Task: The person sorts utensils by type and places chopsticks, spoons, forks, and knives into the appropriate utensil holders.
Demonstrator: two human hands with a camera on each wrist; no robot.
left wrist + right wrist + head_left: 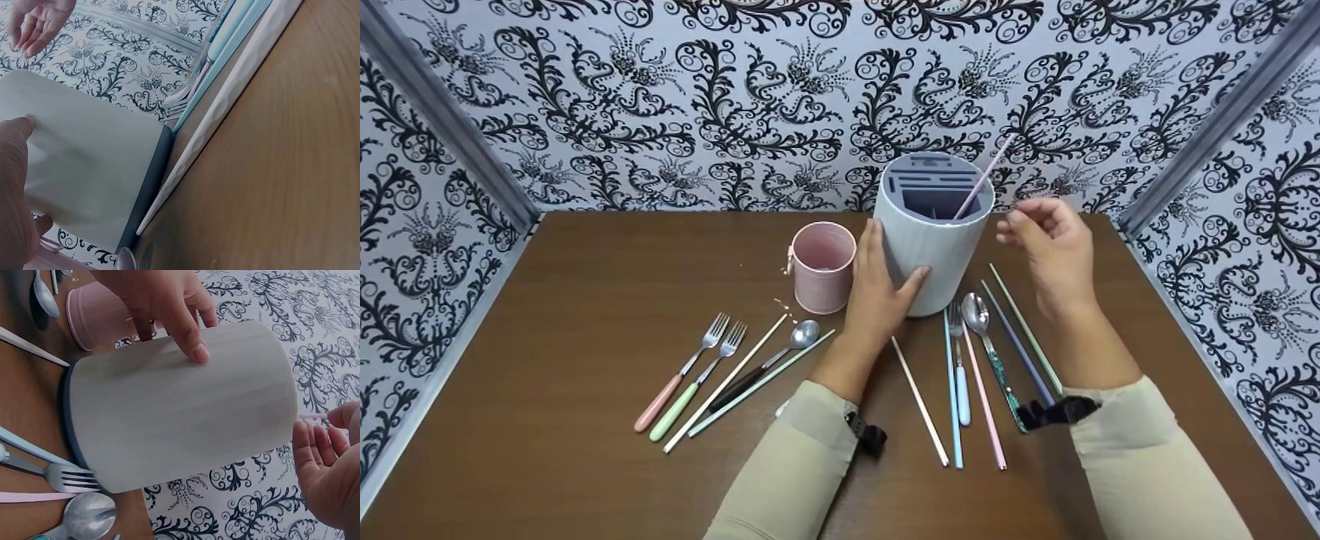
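Observation:
A white cylindrical knife and utensil holder point(931, 255) with a grey slotted top stands tilted at the back of the table. My left hand point(877, 289) grips its left side, thumb across the front. A pink chopstick point(986, 176) leans out of the large front compartment, toward the right. My right hand point(1054, 251) hovers just right of the holder's rim with fingers loosely bent, apart from the chopstick and holding nothing. In front of the holder lie a blue-handled fork point(962, 375), a spoon point(976, 315) with a patterned handle, and several chopsticks, among them a pink one point(984, 397).
A pink cup point(823, 277) stands left of my left hand. Left of my forearm lie a pink-handled fork point(667, 394), a green-handled fork point(686, 401), a dark-handled spoon point(804, 334) and two chopsticks. A patterned wall point(780, 112) rises behind the table point(547, 337).

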